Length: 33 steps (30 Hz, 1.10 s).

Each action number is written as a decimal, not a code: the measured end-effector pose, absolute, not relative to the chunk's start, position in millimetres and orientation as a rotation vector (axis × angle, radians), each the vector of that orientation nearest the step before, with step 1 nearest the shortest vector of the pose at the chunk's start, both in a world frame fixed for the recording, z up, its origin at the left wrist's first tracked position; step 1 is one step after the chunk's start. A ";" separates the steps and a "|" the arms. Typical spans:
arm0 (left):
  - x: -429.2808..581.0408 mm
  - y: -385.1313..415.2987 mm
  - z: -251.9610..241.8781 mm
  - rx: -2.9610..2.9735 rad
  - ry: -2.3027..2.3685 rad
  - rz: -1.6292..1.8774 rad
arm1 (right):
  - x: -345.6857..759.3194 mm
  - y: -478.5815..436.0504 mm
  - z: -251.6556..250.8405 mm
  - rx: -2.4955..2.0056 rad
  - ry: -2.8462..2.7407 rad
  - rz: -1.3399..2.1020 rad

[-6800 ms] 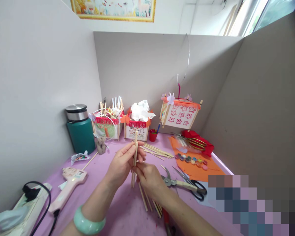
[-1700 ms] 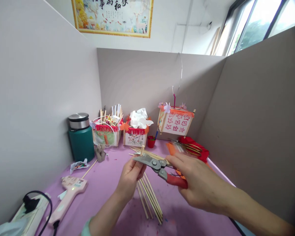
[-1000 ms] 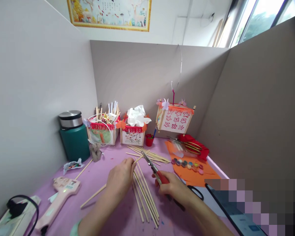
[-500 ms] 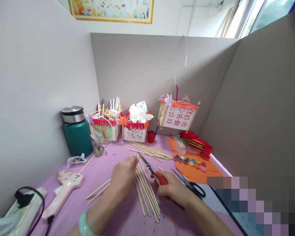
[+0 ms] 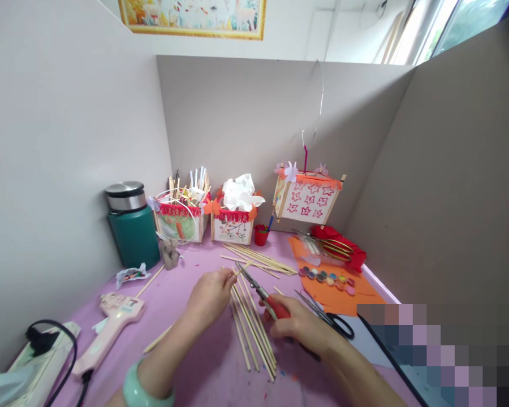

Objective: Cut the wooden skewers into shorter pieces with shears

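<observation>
My left hand [image 5: 210, 293], with a pale green bangle on its wrist, pinches a thin wooden stick [image 5: 244, 268] over the middle of the purple table. My right hand [image 5: 294, 321] is wrapped round the red handle of a pair of pliers or cutters [image 5: 275, 306]. The tool's grey jaws point up and left and meet the stick beside my left fingertips; whether they press on it is too small to tell. Several loose wooden sticks [image 5: 254, 333] lie fanned out below and between my hands, and another bunch [image 5: 263, 260] lies behind them.
Black scissors [image 5: 339, 327] lie right of my right hand, near orange paper [image 5: 322, 294] with paint pots [image 5: 326, 278]. A glue gun [image 5: 116, 319] and green flask [image 5: 134, 232] stand left. Behind are two decorated boxes [image 5: 178, 223] [image 5: 232, 229] and a hanging lantern [image 5: 309, 200].
My left hand and forearm have shifted slightly left, now covering more of the loose sticks on that side. The tool's tip has moved a little left with the held stick.
</observation>
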State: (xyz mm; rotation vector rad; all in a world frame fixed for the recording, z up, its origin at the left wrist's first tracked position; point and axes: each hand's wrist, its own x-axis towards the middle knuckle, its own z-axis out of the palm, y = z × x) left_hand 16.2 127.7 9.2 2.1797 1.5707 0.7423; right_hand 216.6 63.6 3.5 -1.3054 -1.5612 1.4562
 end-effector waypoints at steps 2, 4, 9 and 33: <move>15.3 130.1 7.5 2.150 1.529 0.751 | 216.4 63.0 3.9 -1.315 -1.563 1.452; 14.6 131.9 6.1 2.135 1.508 0.749 | 216.0 62.5 4.3 -1.315 -1.568 1.454; 14.6 132.0 5.9 2.142 1.518 0.759 | 214.6 64.5 1.1 -1.306 -1.610 1.414; 16.6 126.9 7.6 2.266 1.594 0.742 | 215.3 61.4 9.6 -1.287 -1.527 1.534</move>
